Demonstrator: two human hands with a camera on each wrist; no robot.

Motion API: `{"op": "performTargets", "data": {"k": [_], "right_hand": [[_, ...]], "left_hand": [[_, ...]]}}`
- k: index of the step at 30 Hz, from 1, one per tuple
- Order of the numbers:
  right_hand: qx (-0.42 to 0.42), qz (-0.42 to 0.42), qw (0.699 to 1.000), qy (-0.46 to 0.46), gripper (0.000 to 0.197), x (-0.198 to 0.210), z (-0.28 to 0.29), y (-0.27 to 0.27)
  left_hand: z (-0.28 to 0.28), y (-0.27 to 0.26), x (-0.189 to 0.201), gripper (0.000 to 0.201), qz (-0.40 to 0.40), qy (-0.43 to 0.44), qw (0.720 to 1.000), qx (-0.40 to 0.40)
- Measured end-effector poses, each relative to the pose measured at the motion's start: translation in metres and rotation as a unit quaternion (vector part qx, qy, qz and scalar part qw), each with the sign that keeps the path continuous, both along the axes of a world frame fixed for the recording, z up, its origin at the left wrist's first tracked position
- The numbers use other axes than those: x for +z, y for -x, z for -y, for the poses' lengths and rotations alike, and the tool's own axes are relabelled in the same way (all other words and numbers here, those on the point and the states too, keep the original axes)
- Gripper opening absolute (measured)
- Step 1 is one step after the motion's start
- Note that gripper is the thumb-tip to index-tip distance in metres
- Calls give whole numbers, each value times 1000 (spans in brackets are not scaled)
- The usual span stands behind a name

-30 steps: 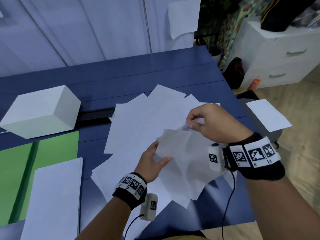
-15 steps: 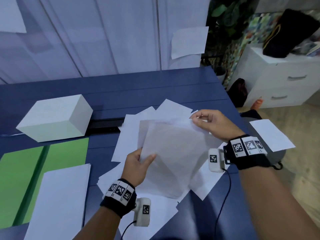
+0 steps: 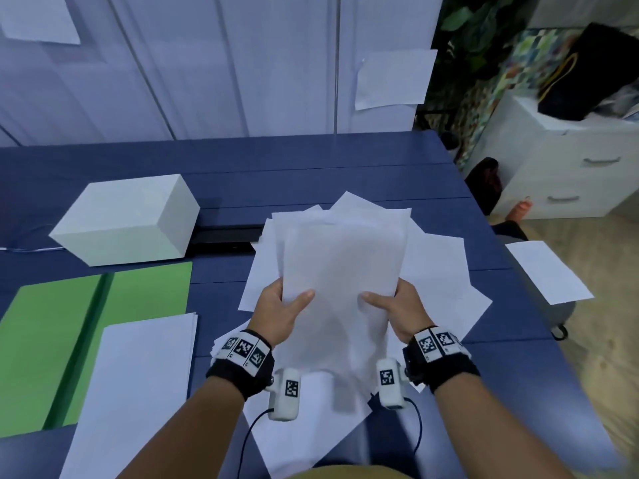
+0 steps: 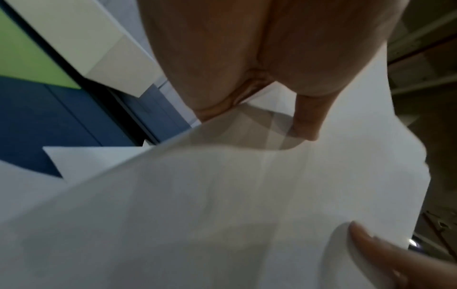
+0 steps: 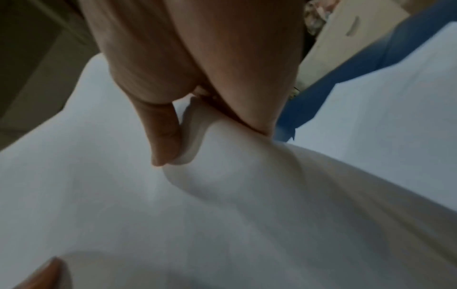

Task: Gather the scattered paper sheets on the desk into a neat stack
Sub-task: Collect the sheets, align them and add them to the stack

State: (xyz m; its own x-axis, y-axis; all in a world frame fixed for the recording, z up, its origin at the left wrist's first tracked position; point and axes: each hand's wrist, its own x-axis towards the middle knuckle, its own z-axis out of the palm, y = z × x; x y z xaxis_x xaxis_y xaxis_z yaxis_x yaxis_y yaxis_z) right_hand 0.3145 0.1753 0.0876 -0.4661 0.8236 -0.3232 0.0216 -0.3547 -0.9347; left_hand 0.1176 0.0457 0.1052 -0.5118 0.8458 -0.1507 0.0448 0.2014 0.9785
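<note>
Two hands grasp my lifted sheets (image 3: 340, 288): left hand (image 3: 276, 314) and right hand (image 3: 403, 314) pinch opposite long edges near the bottom, long axis pointing away from me, above loose papers (image 3: 439, 271) on the desk (image 3: 221, 167).

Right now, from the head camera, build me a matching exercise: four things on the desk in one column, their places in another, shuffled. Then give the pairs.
Things:
1. white box
2. green folder
3. held sheets
4. neat paper stack

Places:
A. between both hands, above the desk
B. far left of the desk, behind the folder
C. near left corner, overlapping the folder
D. left edge, in front of the box

Pairs: 1-B, 2-D, 3-A, 4-C
</note>
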Motion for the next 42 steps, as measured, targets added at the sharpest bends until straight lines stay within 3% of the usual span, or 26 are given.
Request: {"op": "performTargets", "data": {"k": [6, 10, 15, 17, 20, 22, 26, 32, 39, 42], "right_hand": [[-26, 7, 997, -76, 28, 23, -9, 6], [-37, -11, 993, -112, 24, 35, -9, 13], [-50, -36, 991, -120, 23, 33, -5, 10], [-49, -22, 992, -110, 24, 19, -4, 6], [-44, 38, 997, -54, 26, -19, 4, 0], [-40, 72, 996, -18, 27, -44, 13, -7], [-49, 93, 994, -24, 23, -53, 19, -14], [-54, 32, 994, -92, 24, -15, 1, -19], [-33, 130, 991, -22, 19, -59, 11, -30], [-26, 128, 991, -37, 21, -58, 11, -28]], "left_hand": [[6, 11, 3, 39, -94, -31, 994, 39], [5, 9, 9, 59, -71, -80, 989, 98], [11, 11, 9, 100, -47, -120, 986, 109], [15, 12, -2, 88, -52, -88, 991, 88], [24, 14, -35, 32, -131, 13, 991, 37], [30, 14, -56, 11, -150, 77, 986, 7], [30, 16, -70, 18, -166, 114, 980, 5], [19, 10, -38, 10, -160, -9, 987, 26], [17, -5, -59, 19, -86, 125, 988, 6], [15, -9, -55, 23, -69, 123, 990, 6]]}}
